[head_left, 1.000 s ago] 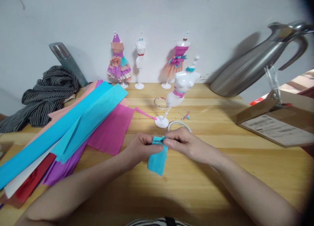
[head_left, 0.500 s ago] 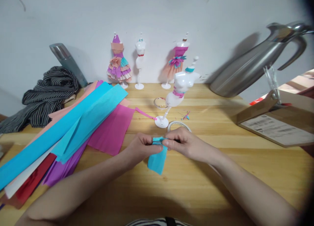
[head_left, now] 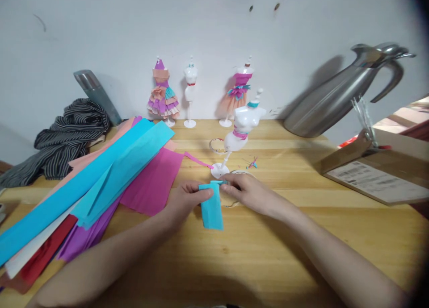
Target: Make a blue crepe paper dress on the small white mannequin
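Note:
A small blue piece of crepe paper (head_left: 212,213) hangs over the table, pinched at its top left between the thumb and fingers of my left hand (head_left: 186,201). My right hand (head_left: 250,189) is closed at the paper's upper right corner, where a narrow folded strip shows; its fingertips partly hide that edge. Just beyond my hands stands a white mini mannequin (head_left: 248,118) with a teal neck band and a pink waist band. A ring-shaped roll (head_left: 238,172) lies behind my right hand, mostly covered by it.
Layered crepe paper sheets (head_left: 110,174) spread across the left. Along the wall stand a ruffled-dress mannequin (head_left: 163,93), a bare one (head_left: 190,91) and a pink-topped one (head_left: 239,91). A cardboard box (head_left: 375,174) and steel jug (head_left: 331,102) are at right; a striped cloth (head_left: 72,134) lies left.
The blue paper has turned so its flat face shows more, with its top edge less bunched. My right fingers have shifted to its upper right corner. The camera view has tilted slightly upward.

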The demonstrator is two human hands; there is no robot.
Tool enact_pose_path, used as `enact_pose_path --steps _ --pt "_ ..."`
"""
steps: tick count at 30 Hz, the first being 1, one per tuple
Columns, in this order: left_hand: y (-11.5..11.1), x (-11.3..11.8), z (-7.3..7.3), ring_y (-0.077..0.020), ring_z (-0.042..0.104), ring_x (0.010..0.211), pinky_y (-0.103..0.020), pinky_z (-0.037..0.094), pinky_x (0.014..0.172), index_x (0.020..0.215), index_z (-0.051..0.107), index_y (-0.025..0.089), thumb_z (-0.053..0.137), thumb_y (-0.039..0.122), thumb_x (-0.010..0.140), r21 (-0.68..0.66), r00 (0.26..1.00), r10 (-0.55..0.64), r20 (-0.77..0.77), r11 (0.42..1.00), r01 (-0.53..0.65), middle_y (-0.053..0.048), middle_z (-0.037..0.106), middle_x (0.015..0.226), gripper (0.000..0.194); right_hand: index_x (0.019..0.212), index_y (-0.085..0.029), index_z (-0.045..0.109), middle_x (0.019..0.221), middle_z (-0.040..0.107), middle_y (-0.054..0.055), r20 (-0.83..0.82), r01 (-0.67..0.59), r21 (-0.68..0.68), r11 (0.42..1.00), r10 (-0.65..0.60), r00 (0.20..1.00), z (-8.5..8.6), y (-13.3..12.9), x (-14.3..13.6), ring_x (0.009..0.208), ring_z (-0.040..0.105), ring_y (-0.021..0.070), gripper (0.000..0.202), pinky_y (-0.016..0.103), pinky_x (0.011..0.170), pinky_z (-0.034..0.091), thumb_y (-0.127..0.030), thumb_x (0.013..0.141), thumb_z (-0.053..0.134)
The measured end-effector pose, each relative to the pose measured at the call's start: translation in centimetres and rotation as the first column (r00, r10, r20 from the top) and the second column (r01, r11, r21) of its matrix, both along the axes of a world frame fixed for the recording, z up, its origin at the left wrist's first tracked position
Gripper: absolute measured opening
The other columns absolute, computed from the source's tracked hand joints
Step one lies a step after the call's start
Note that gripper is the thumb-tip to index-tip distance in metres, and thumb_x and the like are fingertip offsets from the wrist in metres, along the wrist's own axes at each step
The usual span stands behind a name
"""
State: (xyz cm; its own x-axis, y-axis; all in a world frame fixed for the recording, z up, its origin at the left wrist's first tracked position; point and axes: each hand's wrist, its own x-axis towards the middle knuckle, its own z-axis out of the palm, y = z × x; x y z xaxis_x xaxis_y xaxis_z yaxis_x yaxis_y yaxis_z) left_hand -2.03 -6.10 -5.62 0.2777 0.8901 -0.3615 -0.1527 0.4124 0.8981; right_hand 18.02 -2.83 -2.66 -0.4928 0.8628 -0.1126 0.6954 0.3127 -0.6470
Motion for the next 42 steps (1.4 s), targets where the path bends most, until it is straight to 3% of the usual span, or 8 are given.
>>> enact_pose_path --steps 7,13,17,20,25,33,37,42 --pt "1.0 -0.6 1.5 -0.0167 0.063 0.066 -0.027 0.049 0.063 0.069 0.072 0.013 0.080 0.042 0.057 0.018 0.949 0.309 0.069 0.950 -0.310 -0.007 0.072 0.073 0.032 0.119 -0.018 0.054 0.090 0.073 0.012 0.471 -0.033 0.260 0.965 -0.097 0.877 0.0 -0.8 -1.1 0.079 0.067 0.0262 0.035 0.027 0.057 0.031 -0.032 0.087 0.055" --pt "1.4 -1.4 1.2 -0.0110 0.053 0.052 -0.022 0.039 0.051 0.073 0.075 0.012 0.074 0.032 0.061 0.104 0.967 -0.216 -0.133 0.967 0.231 -0.002 0.066 0.060 0.024 0.112 -0.017 0.055 0.087 0.073 0.012 0.530 -0.066 0.322 0.944 -0.122 0.839 -0.3 -0.9 -1.4 0.075 0.066 0.0267 0.030 0.028 0.054 0.025 -0.037 0.089 0.053" --pt "1.7 -1.5 1.1 -0.0129 0.058 0.057 -0.023 0.042 0.056 0.079 0.076 0.013 0.076 0.031 0.061 0.141 0.986 -0.149 -0.072 0.977 0.158 -0.004 0.070 0.068 0.025 0.098 -0.018 0.057 0.081 0.069 0.010 0.395 0.036 0.345 0.938 -0.179 0.901 0.0 -0.9 -1.1 0.067 0.060 0.0218 0.019 0.028 0.054 0.023 -0.034 0.088 0.052" --pt "1.9 -1.3 1.7 -0.0150 0.062 0.066 -0.026 0.049 0.066 0.080 0.077 0.015 0.079 0.037 0.059 0.088 0.990 0.079 0.112 0.992 -0.089 -0.006 0.073 0.073 0.031 0.077 -0.019 0.049 0.064 0.054 0.002 -0.004 0.205 0.262 0.943 -0.211 0.977 0.1 -0.8 -0.8 0.058 0.048 0.0154 0.026 0.026 0.054 0.026 -0.043 0.087 0.049" --pt "1.7 -0.8 2.1 -0.0151 0.061 0.065 -0.029 0.050 0.066 0.072 0.075 0.013 0.084 0.038 0.055 -0.011 0.929 0.296 0.224 0.954 -0.301 -0.007 0.072 0.075 0.031 0.075 -0.020 0.047 0.059 0.032 -0.007 -0.563 0.131 -0.122 0.984 -0.177 0.807 -0.2 -0.9 -1.4 0.051 0.029 0.0090 0.037 0.024 0.050 0.024 -0.055 0.073 0.060" --pt "0.7 -0.3 1.7 -0.0150 0.059 0.063 -0.031 0.049 0.067 0.067 0.071 0.013 0.082 0.040 0.060 -0.001 0.941 0.252 0.227 0.966 -0.258 -0.004 0.066 0.066 0.031 0.058 -0.018 0.050 0.049 0.027 -0.009 -0.502 0.073 -0.370 0.926 -0.265 0.823 -1.0 -1.1 -2.5 0.047 0.024 0.0063 0.034 0.025 0.049 0.018 -0.045 0.059 0.071" --pt "1.3 -1.0 2.4 -0.0172 0.062 0.076 -0.029 0.048 0.068 0.096 0.072 0.016 0.080 0.044 0.061 0.129 0.977 0.184 0.111 0.972 -0.198 -0.006 0.070 0.087 0.045 0.058 -0.017 0.053 0.050 0.033 -0.007 -0.427 0.028 -0.375 0.927 -0.199 0.882 -0.4 -0.8 -1.8 0.049 0.028 0.0072 0.024 0.025 0.049 0.022 -0.038 0.062 0.065" --pt "2.4 -1.7 2.8 -0.0133 0.056 0.063 -0.024 0.039 0.058 0.084 0.072 0.013 0.084 0.032 0.049 0.181 0.983 -0.071 -0.169 0.978 0.101 -0.002 0.066 0.069 0.041 0.055 -0.019 0.044 0.051 0.028 -0.008 -0.324 -0.032 -0.337 0.941 -0.084 0.942 0.6 -1.2 -1.8 0.049 0.023 0.0062 0.021 0.024 0.048 0.020 -0.029 0.062 0.061"
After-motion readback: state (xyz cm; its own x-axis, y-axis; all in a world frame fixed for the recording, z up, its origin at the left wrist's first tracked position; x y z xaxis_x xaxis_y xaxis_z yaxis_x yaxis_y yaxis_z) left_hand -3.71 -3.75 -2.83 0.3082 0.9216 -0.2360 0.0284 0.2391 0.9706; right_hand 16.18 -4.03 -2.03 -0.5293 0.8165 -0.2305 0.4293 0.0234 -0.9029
